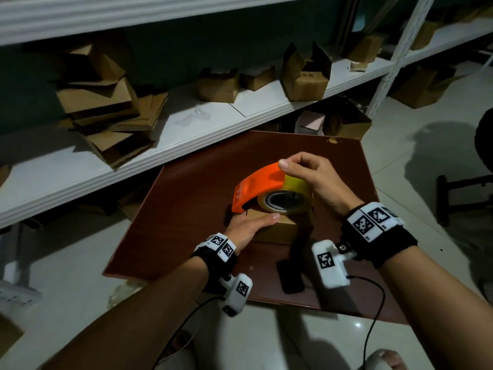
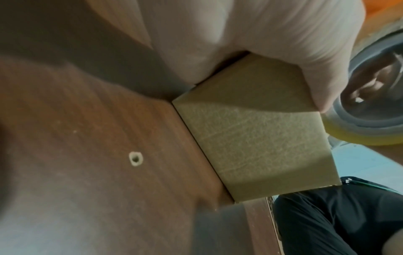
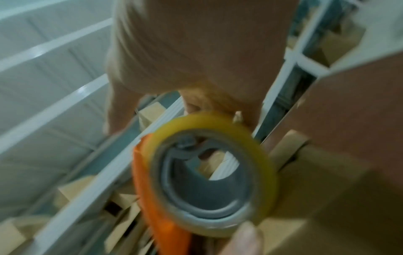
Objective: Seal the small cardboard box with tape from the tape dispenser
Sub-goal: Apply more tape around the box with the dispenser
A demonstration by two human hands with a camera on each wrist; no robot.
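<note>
The left hand (image 1: pixel 248 225) lies nearest, palm down and fingers straight, pressing on the top and near edge of the small cardboard box (image 1: pixel 277 231); in the left wrist view the palm covers the box's upper corner while one side face (image 2: pixel 250 143) stands square on the brown board (image 1: pixel 186 198). The box sits near the middle of this board, and the hand should hold it flat so that it cannot slide as tape is drawn. Directly above the box, the right hand (image 1: pixel 312 180) grasps the tape dispenser (image 1: pixel 266 188), fingers curled over the orange guard and the yellowish roll (image 3: pixel 209 174). The dispenser's front lip is low at the box's far-left top edge; whether tape has bonded there cannot be told. For a good seal, it seems best to centre the roll over the flap seam, keep the lip pressed against the cardboard, and pull in one straight, even stroke. A tilted dispenser would likely wrinkle or skew the strip. Beyond the board, white shelving (image 1: pixel 202 121) carries other cardboard boxes (image 1: pixel 304 76) and flattened cartons (image 1: pixel 112 121).
</note>
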